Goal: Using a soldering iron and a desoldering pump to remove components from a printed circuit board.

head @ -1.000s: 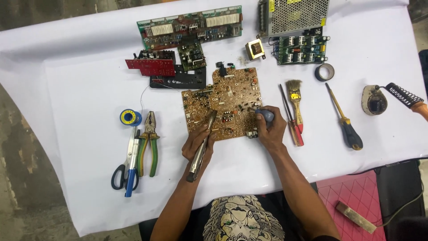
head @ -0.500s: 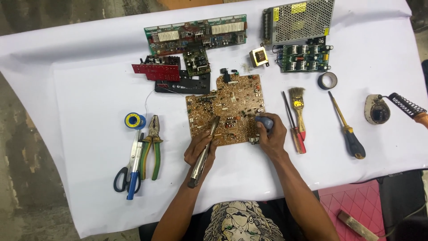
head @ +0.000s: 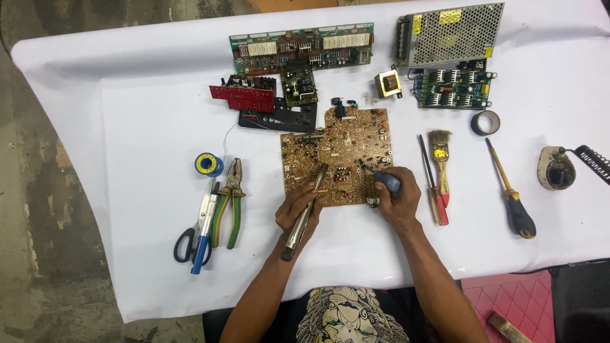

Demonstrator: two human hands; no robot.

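Observation:
A brown circuit board (head: 343, 143) lies flat in the middle of the white-covered table (head: 127, 127). My left hand (head: 297, 208) grips a long metal pump-like tool (head: 304, 213), its tip resting on the board's lower left part. My right hand (head: 399, 195) holds a blue-handled tool (head: 385, 180), probably a soldering iron, whose thin tip touches the board near its lower right. Both hands rest at the board's near edge.
Left of the board lie a solder spool (head: 208, 164), pliers (head: 232, 197) and scissors (head: 196, 232). To the right are a red screwdriver (head: 434, 190), a brush (head: 440, 155), a yellow-shafted screwdriver (head: 508, 190), a tape roll (head: 485, 122) and an iron stand (head: 558, 168). Green boards (head: 302, 47) and a metal power supply (head: 448, 33) sit at the back.
The view has shifted, so everything sits lower and further right in the frame. Both hands stay on the board with their tools, hardly moved.

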